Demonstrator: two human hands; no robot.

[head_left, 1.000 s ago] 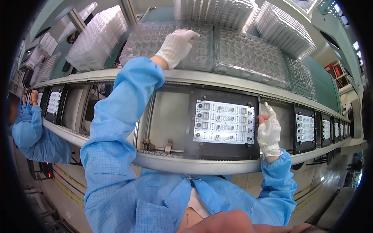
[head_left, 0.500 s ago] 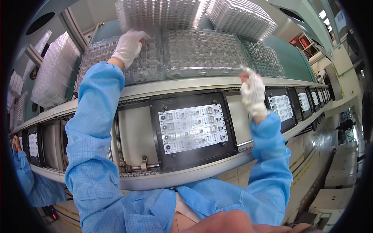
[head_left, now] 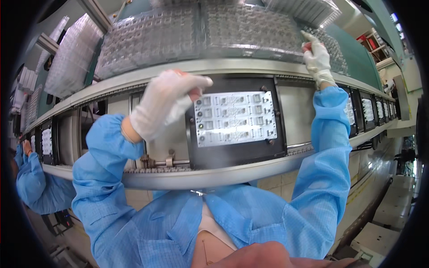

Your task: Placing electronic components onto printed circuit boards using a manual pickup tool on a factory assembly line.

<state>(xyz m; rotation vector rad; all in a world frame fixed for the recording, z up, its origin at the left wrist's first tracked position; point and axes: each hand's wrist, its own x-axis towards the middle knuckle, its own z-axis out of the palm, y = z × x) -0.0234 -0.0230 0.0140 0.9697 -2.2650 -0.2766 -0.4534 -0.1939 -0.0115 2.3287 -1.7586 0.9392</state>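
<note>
My left hand (head_left: 164,103), in a white glove, hovers at the upper left corner of a white circuit board panel (head_left: 236,119). Its fingers are curled and drawn together; whatever they hold, if anything, cannot be made out. The panel has several rows of small components and lies in a black carrier frame (head_left: 223,157) on the conveyor. My right hand (head_left: 317,59), also gloved, is above the right end of the clear plastic trays (head_left: 254,33), beyond the far rail. Its index finger points up and left while the other fingers curl in, and any small thing there is hidden.
Another clear tray (head_left: 149,38) lies at the far left, near a tall tray stack (head_left: 73,58). The conveyor's near rail (head_left: 201,176) runs in front of me. More carriers with panels (head_left: 367,109) line the right. At far left a co-worker's blue sleeve (head_left: 33,178) shows.
My left hand has come back from the left tray to the panel's upper left corner. My right hand has moved up and right, from the far rail to over the trays. The view has shifted.
</note>
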